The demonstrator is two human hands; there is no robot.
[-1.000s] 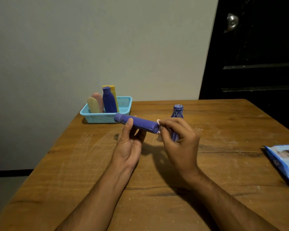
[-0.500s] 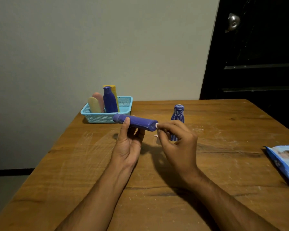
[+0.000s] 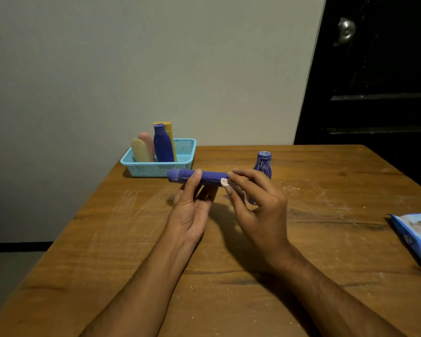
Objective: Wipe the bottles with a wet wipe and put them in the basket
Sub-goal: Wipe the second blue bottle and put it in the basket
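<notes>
My left hand (image 3: 191, 210) grips a long blue bottle (image 3: 212, 176) that lies sideways above the table, cap end pointing left. My right hand (image 3: 255, 205) pinches a small white wet wipe (image 3: 225, 183) against the bottle's right end. Behind my right hand a second blue bottle (image 3: 263, 164) with a white pattern stands upright on the table, its lower part hidden. The turquoise basket (image 3: 156, 169) at the back left holds several bottles: a cream one, a pink one, a dark blue one and a yellow one.
The wooden table (image 3: 326, 239) is scratched and dusty. A blue wet-wipe pack (image 3: 416, 237) lies at the right edge. The wall is behind the basket and a dark door stands at the back right.
My right hand has slid the wipe slightly along the bottle's right end, and its fingers have loosened and spread a little. The bottle stays sideways in my left hand.
</notes>
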